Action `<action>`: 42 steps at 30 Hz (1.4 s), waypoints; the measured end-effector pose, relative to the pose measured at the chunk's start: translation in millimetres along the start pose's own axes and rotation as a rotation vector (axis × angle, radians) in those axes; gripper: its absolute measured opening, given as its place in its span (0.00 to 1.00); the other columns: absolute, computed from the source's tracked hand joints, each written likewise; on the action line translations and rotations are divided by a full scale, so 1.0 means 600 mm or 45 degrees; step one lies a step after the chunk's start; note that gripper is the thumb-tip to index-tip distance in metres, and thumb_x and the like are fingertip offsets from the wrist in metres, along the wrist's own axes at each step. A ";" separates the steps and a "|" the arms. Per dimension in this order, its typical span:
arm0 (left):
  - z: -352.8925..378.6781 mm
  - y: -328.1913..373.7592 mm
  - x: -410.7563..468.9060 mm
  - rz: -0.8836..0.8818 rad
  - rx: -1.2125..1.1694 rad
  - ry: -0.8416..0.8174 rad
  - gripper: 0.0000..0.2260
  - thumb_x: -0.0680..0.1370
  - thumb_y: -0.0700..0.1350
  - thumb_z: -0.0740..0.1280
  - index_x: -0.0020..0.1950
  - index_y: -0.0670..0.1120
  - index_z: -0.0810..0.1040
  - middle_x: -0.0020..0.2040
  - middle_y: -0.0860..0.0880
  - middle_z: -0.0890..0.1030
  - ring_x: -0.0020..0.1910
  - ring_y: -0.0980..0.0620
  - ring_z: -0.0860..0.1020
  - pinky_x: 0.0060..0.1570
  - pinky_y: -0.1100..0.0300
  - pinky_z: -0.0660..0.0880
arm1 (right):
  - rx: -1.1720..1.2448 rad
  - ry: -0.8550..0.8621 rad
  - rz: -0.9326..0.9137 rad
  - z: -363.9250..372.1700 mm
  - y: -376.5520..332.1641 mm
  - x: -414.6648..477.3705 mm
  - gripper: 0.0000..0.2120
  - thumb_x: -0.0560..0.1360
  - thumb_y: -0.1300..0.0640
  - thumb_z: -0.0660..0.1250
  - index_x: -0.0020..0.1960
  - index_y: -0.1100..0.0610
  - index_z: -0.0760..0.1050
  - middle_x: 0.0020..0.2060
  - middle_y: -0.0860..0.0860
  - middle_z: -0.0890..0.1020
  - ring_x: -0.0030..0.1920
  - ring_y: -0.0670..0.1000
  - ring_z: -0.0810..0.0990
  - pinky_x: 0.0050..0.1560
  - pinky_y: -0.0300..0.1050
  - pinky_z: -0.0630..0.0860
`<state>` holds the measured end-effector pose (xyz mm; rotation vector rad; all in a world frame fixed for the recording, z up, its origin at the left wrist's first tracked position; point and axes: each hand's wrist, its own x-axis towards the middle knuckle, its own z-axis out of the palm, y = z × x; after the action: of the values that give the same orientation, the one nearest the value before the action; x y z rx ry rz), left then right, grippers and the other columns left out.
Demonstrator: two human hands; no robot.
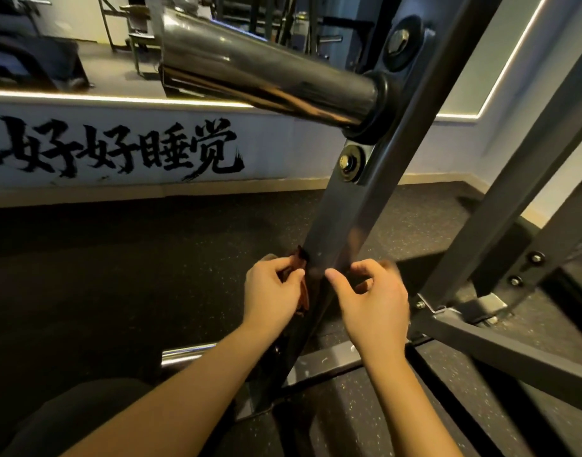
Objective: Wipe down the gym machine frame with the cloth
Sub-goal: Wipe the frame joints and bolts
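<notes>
Low on frame bar (336, 225), left hand (271, 291), right hand (372, 298): your fingers clamp cloth (303, 296) ends; slack pinch could drop it.

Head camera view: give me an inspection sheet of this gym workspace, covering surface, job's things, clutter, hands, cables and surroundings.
Surface: black speckled rubber floor.
Job's things: slanted dark frame bar, glossy; reddish-brown cloth against its left edge.
Clutter: nothing seen.
Hands: left hand grips the cloth; right hand has fingers curled at the bar's right edge, blurred, so what they hold is unclear.
Cables: nothing seen.
Surroundings: chrome sleeve fixed to the bar higher up; white wall with black brush lettering; mirror above it.
</notes>
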<state>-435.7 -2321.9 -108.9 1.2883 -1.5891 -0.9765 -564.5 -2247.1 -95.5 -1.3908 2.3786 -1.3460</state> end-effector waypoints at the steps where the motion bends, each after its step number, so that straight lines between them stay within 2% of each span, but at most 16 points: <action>1: -0.001 0.015 -0.009 0.184 -0.045 0.034 0.07 0.80 0.43 0.71 0.57 0.50 0.84 0.49 0.57 0.81 0.50 0.61 0.80 0.46 0.69 0.76 | -0.005 -0.004 0.000 -0.001 -0.001 0.002 0.16 0.72 0.35 0.71 0.52 0.44 0.77 0.49 0.45 0.77 0.49 0.48 0.78 0.48 0.47 0.78; 3: -0.002 0.041 -0.022 0.464 -0.110 0.068 0.08 0.80 0.41 0.70 0.58 0.49 0.84 0.50 0.56 0.81 0.52 0.61 0.80 0.53 0.68 0.77 | -0.003 0.007 -0.011 0.002 0.000 0.003 0.15 0.72 0.35 0.71 0.52 0.43 0.76 0.48 0.44 0.77 0.49 0.48 0.78 0.47 0.47 0.78; 4: -0.001 0.044 -0.015 0.486 -0.100 0.077 0.09 0.80 0.41 0.70 0.59 0.50 0.83 0.51 0.57 0.81 0.53 0.62 0.80 0.55 0.69 0.76 | 0.002 0.018 -0.012 0.003 0.000 0.003 0.15 0.72 0.35 0.71 0.52 0.43 0.77 0.48 0.44 0.77 0.48 0.47 0.78 0.46 0.46 0.78; 7: -0.001 0.021 0.022 0.152 0.000 0.064 0.09 0.80 0.42 0.70 0.59 0.50 0.83 0.52 0.58 0.81 0.53 0.62 0.80 0.60 0.60 0.79 | -0.004 0.017 0.005 0.003 -0.003 0.003 0.16 0.72 0.37 0.72 0.54 0.45 0.78 0.48 0.43 0.76 0.47 0.43 0.77 0.44 0.40 0.75; 9: -0.005 0.012 0.018 0.077 0.029 0.013 0.08 0.80 0.43 0.71 0.57 0.50 0.85 0.50 0.57 0.82 0.53 0.59 0.80 0.61 0.53 0.79 | 0.003 0.002 0.019 -0.001 -0.008 0.001 0.17 0.72 0.38 0.73 0.55 0.46 0.78 0.49 0.43 0.76 0.48 0.44 0.78 0.44 0.40 0.75; 14: -0.014 0.053 -0.010 0.518 -0.058 0.010 0.09 0.79 0.41 0.71 0.58 0.48 0.84 0.50 0.57 0.81 0.52 0.61 0.80 0.54 0.68 0.77 | 0.005 -0.018 -0.019 -0.009 -0.009 0.007 0.15 0.73 0.38 0.73 0.53 0.47 0.79 0.47 0.44 0.78 0.46 0.45 0.78 0.46 0.42 0.77; 19: -0.001 0.036 0.059 0.108 -0.223 0.054 0.08 0.81 0.41 0.69 0.57 0.52 0.83 0.51 0.56 0.81 0.48 0.66 0.80 0.53 0.67 0.78 | 0.002 -0.055 -0.077 -0.026 -0.014 0.021 0.16 0.76 0.39 0.68 0.49 0.51 0.83 0.42 0.44 0.78 0.42 0.42 0.77 0.40 0.37 0.69; 22: -0.001 0.034 0.054 0.002 -0.298 0.016 0.11 0.80 0.40 0.69 0.51 0.57 0.81 0.50 0.57 0.82 0.48 0.64 0.80 0.55 0.64 0.78 | 0.085 0.090 -0.101 -0.053 -0.044 0.039 0.19 0.77 0.38 0.65 0.62 0.48 0.80 0.46 0.43 0.80 0.44 0.41 0.78 0.44 0.38 0.75; 24: -0.002 0.047 0.039 0.034 -0.330 0.032 0.12 0.80 0.40 0.69 0.50 0.60 0.80 0.51 0.58 0.82 0.51 0.64 0.80 0.55 0.68 0.77 | 0.127 0.195 -0.120 -0.062 -0.065 0.050 0.23 0.76 0.36 0.65 0.66 0.47 0.77 0.49 0.45 0.79 0.47 0.42 0.78 0.46 0.38 0.75; 26: 0.003 0.062 0.022 0.204 -0.245 0.089 0.08 0.79 0.43 0.70 0.51 0.58 0.81 0.50 0.59 0.81 0.52 0.66 0.79 0.52 0.75 0.73 | 0.082 0.271 -0.147 -0.059 -0.080 0.057 0.26 0.74 0.33 0.64 0.63 0.49 0.79 0.48 0.46 0.79 0.46 0.42 0.77 0.43 0.35 0.72; 28: 0.009 0.064 0.020 0.346 -0.192 0.142 0.06 0.79 0.44 0.70 0.52 0.54 0.83 0.49 0.60 0.80 0.53 0.65 0.78 0.54 0.74 0.73 | 0.033 0.336 -0.167 -0.054 -0.086 0.062 0.23 0.74 0.34 0.66 0.58 0.50 0.80 0.45 0.46 0.78 0.43 0.41 0.76 0.41 0.30 0.68; 31: 0.009 0.057 0.032 0.386 -0.225 0.132 0.05 0.79 0.43 0.69 0.53 0.51 0.84 0.48 0.59 0.81 0.53 0.63 0.80 0.54 0.71 0.75 | 0.005 0.337 -0.151 -0.055 -0.092 0.062 0.18 0.74 0.39 0.70 0.54 0.52 0.81 0.44 0.46 0.77 0.41 0.40 0.76 0.39 0.30 0.67; 35: -0.007 0.076 0.036 0.182 -0.282 -0.001 0.08 0.79 0.43 0.69 0.54 0.57 0.80 0.50 0.61 0.80 0.54 0.66 0.78 0.53 0.74 0.74 | -0.051 0.260 -0.060 -0.068 -0.115 0.059 0.13 0.74 0.41 0.70 0.51 0.48 0.79 0.43 0.42 0.76 0.45 0.38 0.76 0.39 0.28 0.69; 37: -0.020 0.099 0.035 0.013 -0.356 -0.072 0.07 0.80 0.43 0.70 0.54 0.56 0.81 0.49 0.60 0.82 0.53 0.66 0.79 0.51 0.73 0.74 | -0.083 0.187 0.014 -0.076 -0.132 0.059 0.12 0.74 0.42 0.71 0.51 0.49 0.79 0.43 0.43 0.77 0.47 0.36 0.75 0.43 0.25 0.70; 40: -0.044 0.138 0.033 -0.146 -0.442 -0.188 0.06 0.79 0.43 0.72 0.54 0.53 0.83 0.48 0.58 0.84 0.50 0.66 0.81 0.50 0.75 0.74 | -0.094 0.015 0.207 -0.099 -0.155 0.062 0.08 0.75 0.43 0.71 0.51 0.45 0.78 0.44 0.42 0.79 0.47 0.36 0.78 0.45 0.30 0.74; 42: -0.064 0.168 0.035 -0.265 -0.490 -0.293 0.06 0.79 0.43 0.73 0.53 0.54 0.83 0.48 0.58 0.84 0.49 0.66 0.81 0.50 0.74 0.75 | -0.031 -0.147 0.343 -0.121 -0.171 0.069 0.08 0.78 0.47 0.70 0.56 0.46 0.80 0.48 0.41 0.82 0.50 0.37 0.80 0.52 0.34 0.78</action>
<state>-434.6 -2328.4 0.9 1.1142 -1.3599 -1.5242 -553.1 -2251.9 36.2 -1.0724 2.4066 -1.1395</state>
